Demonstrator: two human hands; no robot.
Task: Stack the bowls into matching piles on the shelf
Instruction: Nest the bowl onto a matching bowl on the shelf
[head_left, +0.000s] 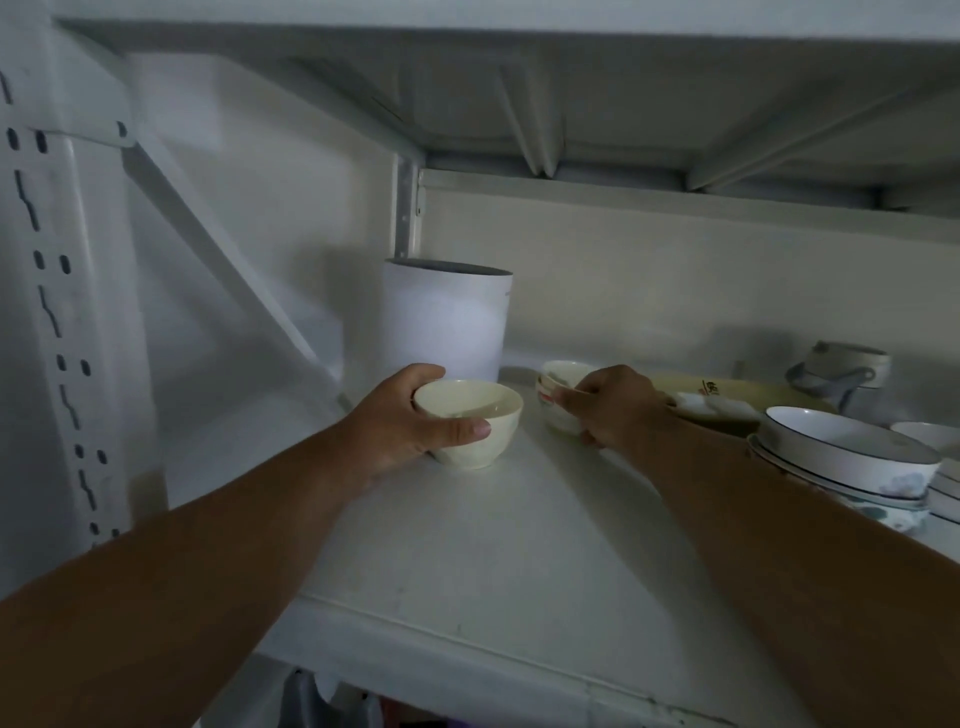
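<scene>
1. Shelf (519, 545): the white surface under both of my grips; everything rests on it.
2. White cylinder (447, 322): upright, just behind my left grip.
3. Blue-rimmed bowl pile (852, 467): well right of my right grip, already nested.
4. Yellow tray (753, 395): just beyond my right grip, partly hidden by it.
5. Left hand (400, 421): grip closed round the cream bowl, thumb across its near wall, fingers behind its rim.
6. Right hand (613, 405): grip curled on the small bowl stack; fingertip contact is partly hidden.
7. Cream bowl (470, 423): upright in my left grip, its base on or just above the shelf; I cannot tell which.
8. Small bowl stack (558, 395): near the left grip's bowl, to its right, not touching it; red marking on one wall.
9. Step in hand, as I judge it: join the matching bowls. I would steady the stack with the right grip, lift the cream bowl clear of its rim, centre it, and lower it level so it nests without tipping the stack.
</scene>
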